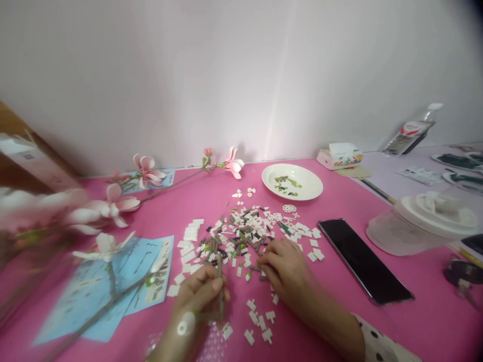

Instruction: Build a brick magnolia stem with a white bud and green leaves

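Observation:
My left hand [204,290] is closed around a grey-brown branch piece [220,271], which stands roughly upright between thumb and fingers. A side arm and a white round bud [186,324] appear joined to it near my wrist. My right hand [282,264] lies at the right edge of a pile of small parts [241,234], its fingertips pinched together at some brown pieces; what they hold is too small to make out. White, brown, black and green bits make up the pile. Several white pieces [262,322] are scattered between my forearms.
Pink magnolia stems [173,185] and blue instruction sheets [132,271] lie left. A white plate [317,190] with green bits is behind the pile. A phone [364,261], lidded tub [400,226], tissue pack [341,157] and bottle [411,131] stand or lie right.

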Available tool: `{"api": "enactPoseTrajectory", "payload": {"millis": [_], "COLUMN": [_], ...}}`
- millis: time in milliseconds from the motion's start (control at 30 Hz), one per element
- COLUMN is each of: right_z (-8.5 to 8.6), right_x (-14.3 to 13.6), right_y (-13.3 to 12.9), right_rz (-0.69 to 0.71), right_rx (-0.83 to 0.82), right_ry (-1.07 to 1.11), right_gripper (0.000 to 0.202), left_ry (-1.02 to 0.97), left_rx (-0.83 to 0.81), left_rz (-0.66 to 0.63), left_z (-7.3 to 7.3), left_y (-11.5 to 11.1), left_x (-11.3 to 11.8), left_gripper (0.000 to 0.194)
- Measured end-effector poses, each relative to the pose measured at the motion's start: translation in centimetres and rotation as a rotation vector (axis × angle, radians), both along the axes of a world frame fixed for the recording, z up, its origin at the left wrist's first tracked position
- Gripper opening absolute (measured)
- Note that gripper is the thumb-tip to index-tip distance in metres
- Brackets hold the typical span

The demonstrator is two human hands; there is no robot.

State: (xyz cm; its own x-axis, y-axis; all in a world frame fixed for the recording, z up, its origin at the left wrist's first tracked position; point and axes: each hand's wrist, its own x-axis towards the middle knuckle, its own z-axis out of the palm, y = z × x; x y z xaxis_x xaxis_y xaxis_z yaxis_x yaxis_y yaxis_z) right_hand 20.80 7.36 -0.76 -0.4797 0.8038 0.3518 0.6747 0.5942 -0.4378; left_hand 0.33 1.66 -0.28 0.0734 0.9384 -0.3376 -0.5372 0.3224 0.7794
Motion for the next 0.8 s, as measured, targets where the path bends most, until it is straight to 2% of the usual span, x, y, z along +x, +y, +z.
{"api": "enactPoseTrajectory", "payload": {"millis": [167, 567, 800], "right_z": [-0.26, 0.21, 0.29], "right_x": [-0.11, -0.32, -0.20], "right_y": [-0.04, -0.20, -0.07], "right_rz": [-0.005, -0.013, -0.011], "right_rx": [0.003, -0.012, 0.021], "right_ry": [0.007, -0.006, 0.012], "right_gripper": [0.020, 0.019, 0.022], "left_ry": [-0.014, -0.044, -0.007], "left_rx": [0.008, 0.003, 0.022], "left_rz": [-0.021, 0.021, 0.016], "left_z": [-0.25, 0.56, -0.25], "left_y": [-0.22, -0.20, -0.15], "left_x": [0.05, 0.55, 0.20], "left_gripper": [0.030, 0.034, 0.033]}}
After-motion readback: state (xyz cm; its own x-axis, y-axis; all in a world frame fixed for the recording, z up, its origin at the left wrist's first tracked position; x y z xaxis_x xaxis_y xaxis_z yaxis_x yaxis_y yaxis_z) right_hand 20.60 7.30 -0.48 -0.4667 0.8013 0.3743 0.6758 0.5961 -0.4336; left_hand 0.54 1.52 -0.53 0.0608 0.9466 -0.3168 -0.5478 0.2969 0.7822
